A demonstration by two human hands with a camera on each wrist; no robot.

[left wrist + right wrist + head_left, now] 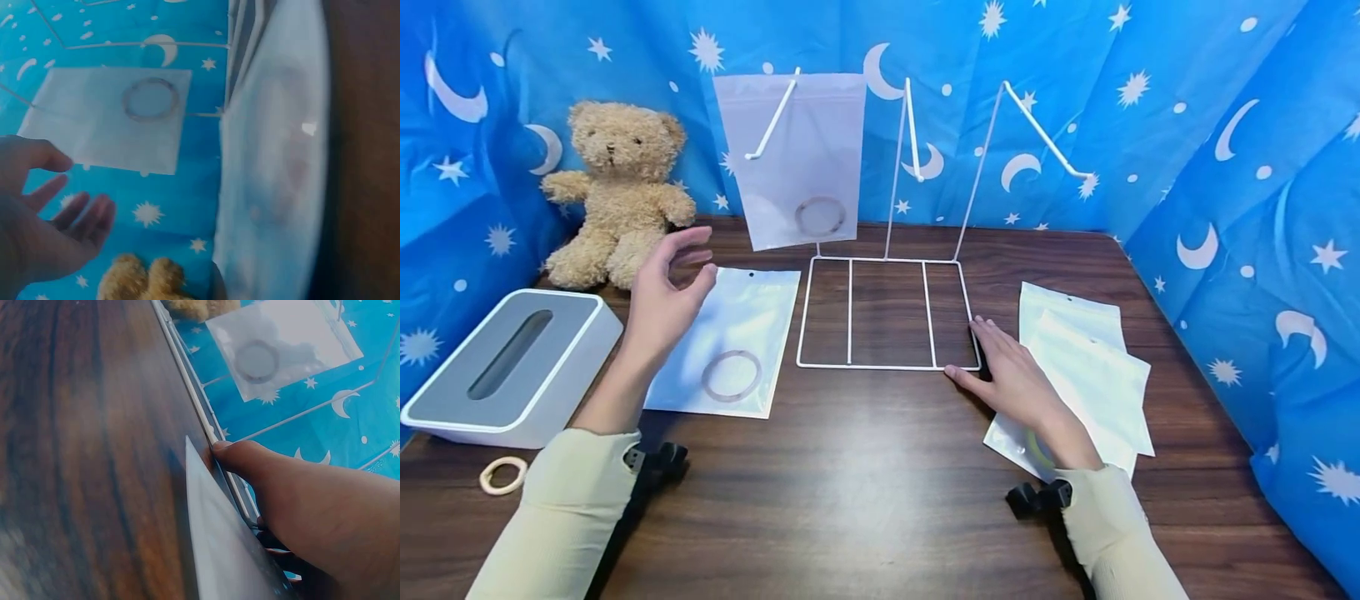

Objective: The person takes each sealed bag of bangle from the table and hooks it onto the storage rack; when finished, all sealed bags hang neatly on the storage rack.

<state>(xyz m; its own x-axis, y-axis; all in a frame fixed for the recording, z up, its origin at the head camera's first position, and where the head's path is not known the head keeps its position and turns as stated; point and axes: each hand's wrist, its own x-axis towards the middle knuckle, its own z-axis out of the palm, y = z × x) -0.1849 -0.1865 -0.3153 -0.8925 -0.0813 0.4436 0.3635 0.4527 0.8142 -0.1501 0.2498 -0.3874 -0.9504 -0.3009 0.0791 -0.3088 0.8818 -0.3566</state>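
Dark-brown woodgrain table (850, 492): left hand (662, 304) hovers near flat white plastic pouch (741, 329), thumb and fingers apart; right hand (1011, 379), fingers extended, touching front corner of white wire rack (889, 367)

The rack (887, 367) is white, the moon-and-star curtain (1075, 42) blue and white.

The right hand (1025, 385) partly hides a yellowish ring (1036, 448); the left wrist view blurs the nearest bag (275, 175) and crops the teddy bear (125, 280).
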